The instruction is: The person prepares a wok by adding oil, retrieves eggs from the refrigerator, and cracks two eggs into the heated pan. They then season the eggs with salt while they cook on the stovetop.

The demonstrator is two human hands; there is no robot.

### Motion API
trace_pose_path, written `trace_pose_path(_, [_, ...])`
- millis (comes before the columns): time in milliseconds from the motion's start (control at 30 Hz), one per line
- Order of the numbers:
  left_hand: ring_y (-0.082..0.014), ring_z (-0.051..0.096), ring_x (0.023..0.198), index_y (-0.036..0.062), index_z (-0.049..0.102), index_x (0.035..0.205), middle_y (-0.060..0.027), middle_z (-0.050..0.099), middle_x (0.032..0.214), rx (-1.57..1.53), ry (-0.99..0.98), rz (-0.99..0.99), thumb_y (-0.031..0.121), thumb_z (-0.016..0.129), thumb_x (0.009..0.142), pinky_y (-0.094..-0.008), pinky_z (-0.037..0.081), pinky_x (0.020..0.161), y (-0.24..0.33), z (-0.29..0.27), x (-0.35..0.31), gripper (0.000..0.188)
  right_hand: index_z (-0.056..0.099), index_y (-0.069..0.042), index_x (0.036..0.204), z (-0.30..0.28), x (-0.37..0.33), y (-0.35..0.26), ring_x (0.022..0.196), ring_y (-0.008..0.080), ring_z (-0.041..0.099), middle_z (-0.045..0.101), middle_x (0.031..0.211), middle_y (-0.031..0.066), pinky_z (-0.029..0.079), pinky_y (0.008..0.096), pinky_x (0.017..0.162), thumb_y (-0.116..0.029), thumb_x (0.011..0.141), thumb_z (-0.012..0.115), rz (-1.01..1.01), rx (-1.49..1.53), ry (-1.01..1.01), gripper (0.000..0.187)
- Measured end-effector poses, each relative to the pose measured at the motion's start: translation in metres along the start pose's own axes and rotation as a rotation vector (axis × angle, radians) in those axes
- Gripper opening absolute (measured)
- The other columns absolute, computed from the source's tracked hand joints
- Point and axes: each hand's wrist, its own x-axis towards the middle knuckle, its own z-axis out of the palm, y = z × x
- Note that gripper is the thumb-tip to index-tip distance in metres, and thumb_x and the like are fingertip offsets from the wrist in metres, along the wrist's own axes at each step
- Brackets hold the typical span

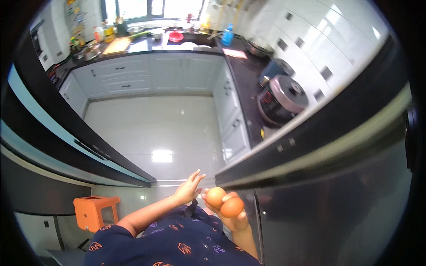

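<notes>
We note our right hand (pixel 230 213) gripping two brown eggs (pixel 224 202); our left hand (pixel 188 188) is open, empty, beside them.

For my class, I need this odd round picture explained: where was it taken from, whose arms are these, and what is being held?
A wide fisheye camera worn on a person's head took it, looking down, so straight edges bend. The arms rising from the lower edge are the wearer's own. The right hand holds two brown eggs beside a dark glossy door. The left hand is open, fingers spread, holding nothing. Beyond lies a white tiled kitchen floor, white cabinets, and a dark countertop bearing a round grey electric cooker. An orange plastic stool stands lower left.
</notes>
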Motion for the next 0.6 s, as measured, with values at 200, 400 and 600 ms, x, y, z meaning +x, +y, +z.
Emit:
trace_pose_path(200, [-0.0422,0.049,0.121,0.0127,0.038,0.139,-0.0215,0.025,0.15,-0.034,0.366,-0.221,0.014,0.063,0.084,-0.0465,0.047,0.095,-0.05,-0.07,0.062,0.061,0.052,-0.012,0.119,-0.041,0.17,-0.003,0.133,0.0464,0.035,0.035,0.141,0.0277,0.022,0.0597,0.111,-0.057,0.077,0.071,0.208,0.077,-0.187,0.064])
trace_pose_path(400, [-0.0335,0.057,0.113,0.0088,0.035,0.141,-0.0215,0.03,0.145,-0.092,0.64,-0.431,0.014,0.065,0.083,-0.0426,0.049,0.094,-0.096,-0.143,0.148,0.065,0.053,-0.013,0.118,-0.084,0.345,-0.004,0.134,0.046,0.033,0.042,0.139,0.0209,0.024,0.0567,0.113,-0.059,0.077,0.07,0.349,0.156,-0.381,0.064])
trace_pose_path(600, [-0.0311,0.057,0.114,0.0055,0.033,0.143,-0.021,0.026,0.149,0.016,0.909,-0.499,0.013,0.065,0.084,-0.041,0.047,0.096,-0.12,-0.243,0.242,0.067,0.052,-0.015,0.124,-0.095,0.522,-0.012,0.136,0.0431,0.033,0.037,0.144,0.0231,0.024,0.0524,0.114,-0.06,0.08,0.067,0.487,0.182,-0.539,0.065])
